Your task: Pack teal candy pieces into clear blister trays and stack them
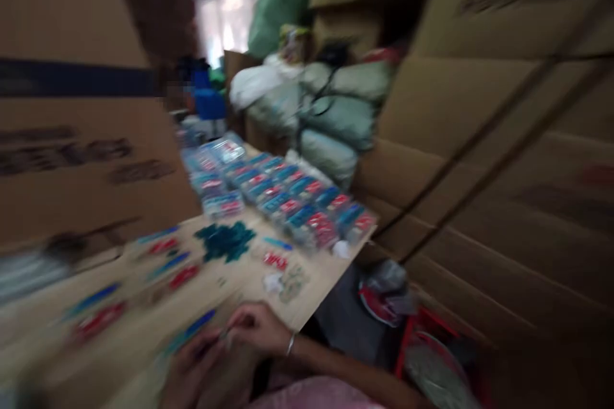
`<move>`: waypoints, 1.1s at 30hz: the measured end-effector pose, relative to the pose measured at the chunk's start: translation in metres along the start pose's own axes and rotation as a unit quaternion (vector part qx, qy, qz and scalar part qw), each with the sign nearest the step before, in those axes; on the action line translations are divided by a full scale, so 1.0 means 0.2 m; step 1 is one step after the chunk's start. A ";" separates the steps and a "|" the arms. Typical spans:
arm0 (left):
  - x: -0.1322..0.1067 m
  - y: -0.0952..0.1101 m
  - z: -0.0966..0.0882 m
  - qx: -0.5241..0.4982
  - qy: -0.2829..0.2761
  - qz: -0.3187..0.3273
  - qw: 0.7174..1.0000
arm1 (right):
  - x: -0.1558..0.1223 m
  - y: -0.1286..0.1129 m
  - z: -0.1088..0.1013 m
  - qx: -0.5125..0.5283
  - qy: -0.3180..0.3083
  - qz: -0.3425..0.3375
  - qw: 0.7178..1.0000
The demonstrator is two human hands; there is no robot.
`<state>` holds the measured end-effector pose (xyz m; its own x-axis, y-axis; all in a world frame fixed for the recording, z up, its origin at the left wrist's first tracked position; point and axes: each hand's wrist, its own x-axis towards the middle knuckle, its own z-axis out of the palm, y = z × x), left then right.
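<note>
On a tan board [240,287] among cardboard boxes [480,160], the right hand [259,329] and left hand [192,367] pinch something too blurred to tell, a slanting blue strip [187,332] lying nearer the left.
</note>
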<state>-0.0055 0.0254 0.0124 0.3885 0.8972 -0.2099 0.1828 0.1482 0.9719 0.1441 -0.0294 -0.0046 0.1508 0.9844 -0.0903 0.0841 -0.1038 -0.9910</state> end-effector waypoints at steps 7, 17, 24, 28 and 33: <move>-0.16 -0.03 -0.31 -0.082 0.146 -0.074 0.983 | 0.16 0.10 -0.13 -0.369 -0.026 -0.031 0.928; -0.12 -0.08 -0.31 -0.178 0.165 -0.115 0.963 | 0.58 0.01 0.04 -0.450 -0.016 -0.021 0.893; -0.08 -0.07 -0.25 -0.196 0.179 -0.114 0.957 | 0.48 -0.03 0.06 -0.350 -0.100 -0.030 0.931; -0.08 -0.10 -0.20 -0.195 0.143 -0.100 0.965 | 0.28 -0.05 0.19 -0.090 -0.210 -0.036 0.973; -0.14 -0.13 -0.19 -0.231 0.086 -0.132 0.960 | 0.16 -0.01 0.29 -0.071 -0.174 -0.035 0.981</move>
<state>-0.0566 0.0120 -0.0032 0.2212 0.8530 -0.4727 -0.1816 0.5123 0.8394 0.0911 0.0102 -0.0114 -0.2044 0.9760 -0.0745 0.2227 -0.0277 -0.9745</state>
